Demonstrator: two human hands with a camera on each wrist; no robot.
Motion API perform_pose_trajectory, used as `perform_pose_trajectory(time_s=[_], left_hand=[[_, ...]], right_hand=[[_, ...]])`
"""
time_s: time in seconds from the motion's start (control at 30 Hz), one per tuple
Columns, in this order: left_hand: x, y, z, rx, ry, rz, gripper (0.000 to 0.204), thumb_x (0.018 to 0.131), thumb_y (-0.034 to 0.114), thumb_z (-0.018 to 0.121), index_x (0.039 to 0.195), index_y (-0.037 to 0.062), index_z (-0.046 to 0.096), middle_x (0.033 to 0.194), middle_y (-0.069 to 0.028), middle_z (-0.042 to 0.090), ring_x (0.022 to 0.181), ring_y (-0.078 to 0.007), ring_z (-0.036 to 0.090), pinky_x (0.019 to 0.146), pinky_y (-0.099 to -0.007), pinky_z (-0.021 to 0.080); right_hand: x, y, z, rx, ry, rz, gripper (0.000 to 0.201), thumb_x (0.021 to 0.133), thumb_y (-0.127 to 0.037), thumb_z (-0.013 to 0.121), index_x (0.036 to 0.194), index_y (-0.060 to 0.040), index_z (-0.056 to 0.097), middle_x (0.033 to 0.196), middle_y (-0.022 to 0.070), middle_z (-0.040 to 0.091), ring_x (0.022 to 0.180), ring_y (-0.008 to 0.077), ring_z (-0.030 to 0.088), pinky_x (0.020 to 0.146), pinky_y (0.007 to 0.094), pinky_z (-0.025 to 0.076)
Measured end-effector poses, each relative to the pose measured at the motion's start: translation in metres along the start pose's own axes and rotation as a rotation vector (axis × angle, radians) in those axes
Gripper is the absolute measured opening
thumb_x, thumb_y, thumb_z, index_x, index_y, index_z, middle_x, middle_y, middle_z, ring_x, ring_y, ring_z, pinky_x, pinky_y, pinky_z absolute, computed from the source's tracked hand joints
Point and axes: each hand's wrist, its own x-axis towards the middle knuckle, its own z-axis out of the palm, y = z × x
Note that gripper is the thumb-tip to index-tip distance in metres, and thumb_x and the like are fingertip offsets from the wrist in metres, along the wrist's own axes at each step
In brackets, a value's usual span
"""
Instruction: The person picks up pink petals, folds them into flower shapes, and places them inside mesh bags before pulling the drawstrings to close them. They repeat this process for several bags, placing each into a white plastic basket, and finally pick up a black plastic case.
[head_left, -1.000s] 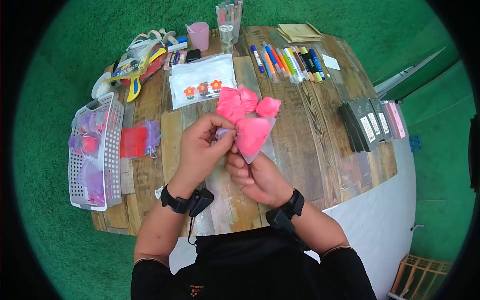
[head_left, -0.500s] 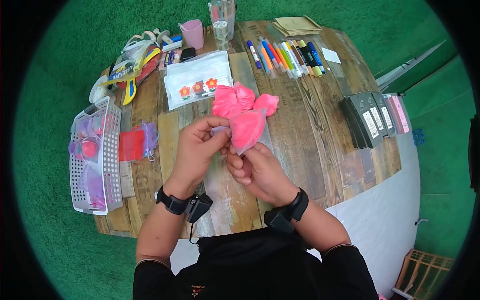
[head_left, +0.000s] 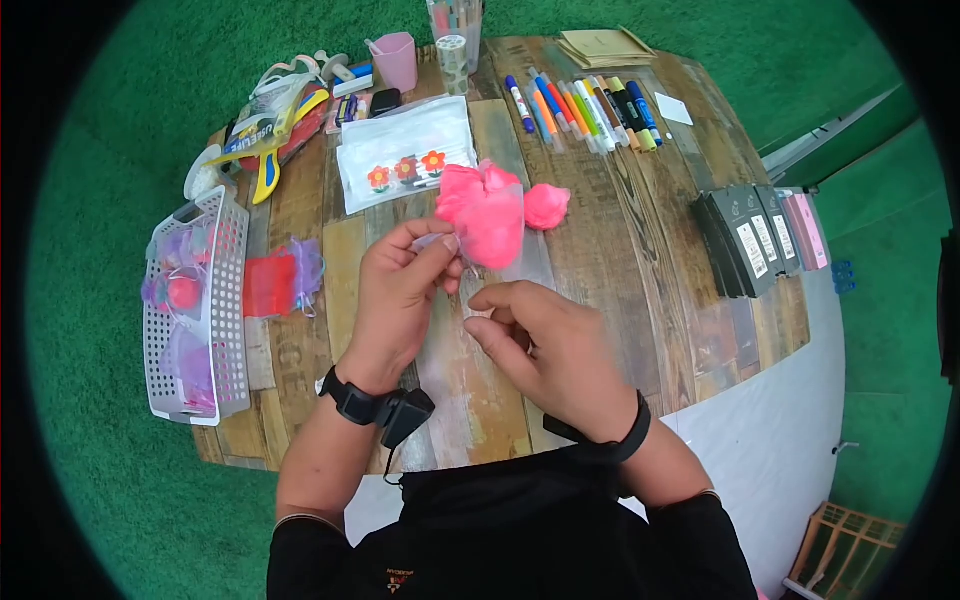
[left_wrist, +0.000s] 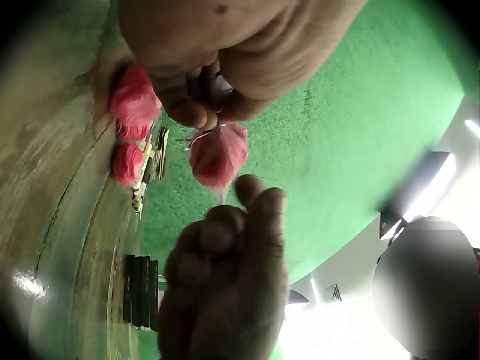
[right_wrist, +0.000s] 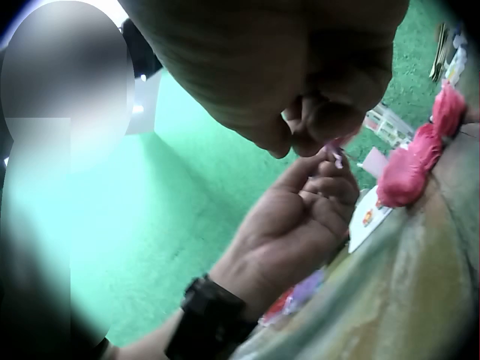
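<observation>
My left hand (head_left: 405,290) pinches the gathered neck of a sheer drawstring pouch (head_left: 497,240) with a bright pink filling. In the left wrist view the pouch (left_wrist: 217,157) hangs below those fingertips, thin strings showing at its neck. My right hand (head_left: 550,350) is just nearer to me, apart from the pouch, its fingers loosely bent and a gap between thumb and forefinger. Behind the pouch, pink bundles (head_left: 547,206) lie on the wooden table (head_left: 640,330), partly covered by it in the head view.
A white basket (head_left: 240,300) of small pouches stands at left, beside red and purple pouches (head_left: 270,285). Farther back are a flower-printed white bag (head_left: 400,140), a pink cup (head_left: 396,62) and a row of markers (head_left: 585,112). Black boxes (head_left: 735,245) stand at right.
My right hand has let go of the pouch's lower end and drawn back towards me. The pouch, still pinched by my left hand, now hangs away from me over the pink bundles.
</observation>
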Motion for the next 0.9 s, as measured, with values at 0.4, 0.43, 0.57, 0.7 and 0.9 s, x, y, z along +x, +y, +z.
perform_pose_trajectory(time_s=[0.4, 0.43, 0.57, 0.7, 0.9], left_hand=[[-0.004, 0.003, 0.003, -0.162, -0.080, -0.102, 0.007, 0.106, 0.008, 0.068, 0.112, 0.0052, 0.068, 0.101, -0.0064, 0.074, 0.079, -0.0084, 0.065, 0.069, -0.0245, 0.053], [-0.003, 0.003, 0.003, -0.184, -0.076, -0.094, 0.007, 0.106, 0.008, 0.068, 0.112, 0.0052, 0.068, 0.102, -0.0064, 0.074, 0.079, -0.0085, 0.065, 0.069, -0.0245, 0.053], [-0.002, 0.002, 0.001, -0.262, -0.074, -0.073, 0.008, 0.106, 0.007, 0.069, 0.113, 0.0033, 0.068, 0.101, -0.0075, 0.075, 0.079, -0.0103, 0.067, 0.069, -0.0251, 0.054], [-0.002, 0.000, 0.001, -0.283, -0.081, -0.051, 0.010, 0.105, 0.006, 0.069, 0.114, 0.0021, 0.068, 0.101, -0.0084, 0.076, 0.079, -0.0109, 0.068, 0.069, -0.0254, 0.055], [-0.004, 0.004, 0.004, -0.171, -0.048, -0.027, 0.007, 0.106, 0.008, 0.069, 0.111, 0.0040, 0.068, 0.100, -0.0058, 0.075, 0.079, -0.0091, 0.066, 0.068, -0.0250, 0.053]], right_hand=[[0.037, 0.038, 0.006, 0.149, 0.192, -0.062, 0.032, 0.098, -0.008, 0.074, 0.128, -0.0029, 0.066, 0.115, 0.0157, 0.070, 0.099, 0.0316, 0.075, 0.085, 0.0404, 0.062], [0.036, 0.038, 0.009, 0.263, 0.203, 0.001, 0.029, 0.100, -0.008, 0.074, 0.127, -0.0025, 0.066, 0.115, 0.0156, 0.071, 0.099, 0.0304, 0.076, 0.085, 0.0393, 0.062], [0.032, 0.043, 0.020, 0.421, 0.123, 0.088, 0.022, 0.103, -0.008, 0.073, 0.123, 0.0008, 0.068, 0.108, 0.0133, 0.074, 0.094, 0.0221, 0.076, 0.085, 0.0347, 0.061], [0.034, 0.046, 0.032, 0.656, 0.107, 0.199, 0.019, 0.103, -0.009, 0.074, 0.119, 0.0023, 0.070, 0.104, 0.0077, 0.077, 0.091, 0.0142, 0.074, 0.082, 0.0301, 0.060], [0.035, 0.050, 0.031, 0.679, 0.064, 0.274, 0.014, 0.103, -0.009, 0.074, 0.113, 0.0017, 0.073, 0.100, 0.0048, 0.077, 0.088, 0.0099, 0.072, 0.076, 0.0266, 0.057]])
